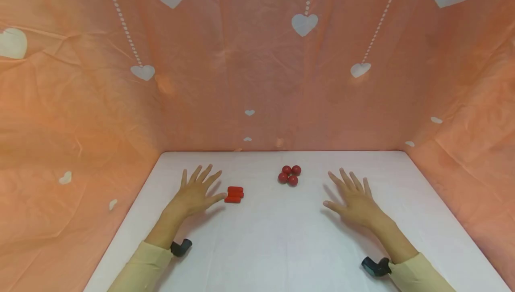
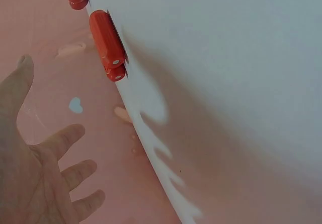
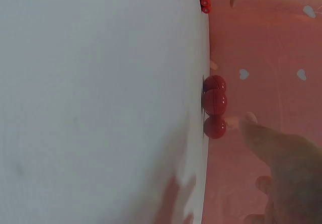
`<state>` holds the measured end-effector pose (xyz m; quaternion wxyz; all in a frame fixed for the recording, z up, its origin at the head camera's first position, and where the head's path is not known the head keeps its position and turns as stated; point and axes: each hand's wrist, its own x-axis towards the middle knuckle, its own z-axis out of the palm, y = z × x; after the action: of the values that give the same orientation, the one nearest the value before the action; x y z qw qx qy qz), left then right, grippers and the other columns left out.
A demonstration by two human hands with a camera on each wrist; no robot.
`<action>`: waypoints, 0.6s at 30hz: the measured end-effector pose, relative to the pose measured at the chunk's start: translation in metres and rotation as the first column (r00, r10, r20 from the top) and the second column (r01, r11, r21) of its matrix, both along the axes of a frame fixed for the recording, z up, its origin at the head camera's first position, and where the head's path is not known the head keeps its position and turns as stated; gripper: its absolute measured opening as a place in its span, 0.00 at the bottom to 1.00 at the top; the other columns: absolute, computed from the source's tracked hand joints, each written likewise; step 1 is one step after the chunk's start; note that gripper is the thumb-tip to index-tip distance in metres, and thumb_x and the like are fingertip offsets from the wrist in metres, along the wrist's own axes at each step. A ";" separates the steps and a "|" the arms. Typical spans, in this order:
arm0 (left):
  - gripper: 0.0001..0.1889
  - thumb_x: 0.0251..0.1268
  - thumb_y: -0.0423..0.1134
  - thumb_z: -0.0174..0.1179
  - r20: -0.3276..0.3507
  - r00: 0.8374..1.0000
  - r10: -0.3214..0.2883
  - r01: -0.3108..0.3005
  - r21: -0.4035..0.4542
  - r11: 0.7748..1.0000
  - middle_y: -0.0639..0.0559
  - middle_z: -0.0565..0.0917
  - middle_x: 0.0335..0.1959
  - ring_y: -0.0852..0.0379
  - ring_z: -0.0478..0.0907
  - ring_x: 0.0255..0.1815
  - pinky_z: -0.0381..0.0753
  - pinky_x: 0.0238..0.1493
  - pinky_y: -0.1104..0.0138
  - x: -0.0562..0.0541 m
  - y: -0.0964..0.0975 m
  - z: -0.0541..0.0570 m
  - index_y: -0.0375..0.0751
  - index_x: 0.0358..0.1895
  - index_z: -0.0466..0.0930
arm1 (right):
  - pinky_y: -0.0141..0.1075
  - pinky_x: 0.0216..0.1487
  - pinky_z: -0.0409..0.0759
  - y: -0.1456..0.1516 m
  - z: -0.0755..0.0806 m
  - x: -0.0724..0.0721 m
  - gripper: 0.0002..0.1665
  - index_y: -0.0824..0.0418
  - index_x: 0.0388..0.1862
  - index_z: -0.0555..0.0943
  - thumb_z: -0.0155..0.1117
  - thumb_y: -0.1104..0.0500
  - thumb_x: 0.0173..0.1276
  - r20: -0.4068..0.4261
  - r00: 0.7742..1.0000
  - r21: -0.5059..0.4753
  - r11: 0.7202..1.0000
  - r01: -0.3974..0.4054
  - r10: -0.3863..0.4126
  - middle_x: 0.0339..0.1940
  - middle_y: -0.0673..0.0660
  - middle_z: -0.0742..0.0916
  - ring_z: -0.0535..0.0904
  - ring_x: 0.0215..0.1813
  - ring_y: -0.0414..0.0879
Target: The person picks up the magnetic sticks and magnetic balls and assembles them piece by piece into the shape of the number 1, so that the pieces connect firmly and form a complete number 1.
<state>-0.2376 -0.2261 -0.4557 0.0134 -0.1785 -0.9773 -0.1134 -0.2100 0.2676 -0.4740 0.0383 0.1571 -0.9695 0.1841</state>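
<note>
My left hand (image 1: 194,196) hovers over the left part of the white table with its fingers spread, holding nothing. Close to its thumb tip lie several red stick-like pieces (image 1: 234,195) side by side; in the left wrist view one such red piece (image 2: 106,39) shows a rounded body with a small pale dot on its end. Farther back, near the middle, several dark red shiny balls (image 1: 289,175) sit in a tight cluster, seen also as red balls (image 3: 215,102) in the right wrist view. To their right, my right hand (image 1: 354,202) is held above the table, fingers spread, holding nothing.
The white table (image 1: 257,247) ends at a straight back edge. Behind it and on both sides hangs orange-pink cloth (image 1: 257,68) printed with pale hearts. A dark wrist strap mount (image 1: 181,247) sits on the left wrist, another dark mount (image 1: 376,267) on the right.
</note>
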 end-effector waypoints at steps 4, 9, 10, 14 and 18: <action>0.43 0.76 0.68 0.55 0.011 1.000 -0.006 0.007 -0.008 1.000 0.36 0.57 0.87 0.27 0.47 0.86 0.33 0.78 0.25 -0.003 0.002 -0.002 0.49 0.85 0.63 | 0.76 0.78 0.35 -0.003 -0.002 -0.002 0.54 0.52 0.89 0.57 0.64 0.30 0.75 0.008 1.000 -0.002 1.000 -0.015 0.015 0.88 0.72 0.56 0.46 0.85 0.77; 0.43 0.76 0.69 0.54 0.043 0.999 -0.015 0.016 -0.011 1.000 0.37 0.55 0.87 0.28 0.46 0.87 0.32 0.78 0.26 -0.007 0.006 -0.005 0.50 0.85 0.61 | 0.76 0.79 0.37 -0.009 -0.005 -0.007 0.54 0.52 0.89 0.57 0.64 0.30 0.75 0.005 1.000 0.001 1.000 -0.030 0.030 0.88 0.71 0.57 0.48 0.85 0.77; 0.43 0.76 0.69 0.54 0.049 0.999 -0.018 0.019 -0.013 1.000 0.37 0.55 0.88 0.29 0.45 0.87 0.31 0.78 0.26 -0.008 0.007 -0.006 0.50 0.86 0.61 | 0.76 0.79 0.37 -0.011 -0.005 -0.008 0.54 0.52 0.89 0.57 0.64 0.30 0.75 0.005 0.999 0.002 0.999 -0.033 0.033 0.88 0.70 0.57 0.48 0.85 0.77; 0.44 0.76 0.69 0.54 0.056 0.998 -0.027 0.029 -0.026 0.999 0.38 0.54 0.88 0.29 0.45 0.87 0.33 0.79 0.26 -0.012 0.011 -0.007 0.50 0.86 0.59 | 0.76 0.79 0.38 -0.016 -0.004 -0.011 0.53 0.52 0.89 0.57 0.63 0.31 0.76 0.002 0.999 0.005 0.999 -0.046 0.046 0.88 0.70 0.58 0.50 0.85 0.76; 0.44 0.76 0.69 0.54 0.059 0.998 -0.032 0.034 -0.046 0.998 0.38 0.54 0.88 0.29 0.46 0.87 0.36 0.79 0.26 -0.015 0.013 -0.006 0.50 0.87 0.59 | 0.75 0.79 0.39 -0.021 -0.003 -0.014 0.52 0.52 0.89 0.57 0.63 0.32 0.76 0.005 0.998 -0.002 0.998 -0.061 0.061 0.88 0.70 0.58 0.51 0.85 0.76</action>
<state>-0.2524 -0.2127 -0.4622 -0.0211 -0.1915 -0.9766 -0.0956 -0.2239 0.2467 -0.4773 0.0306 0.1859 -0.9642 0.1865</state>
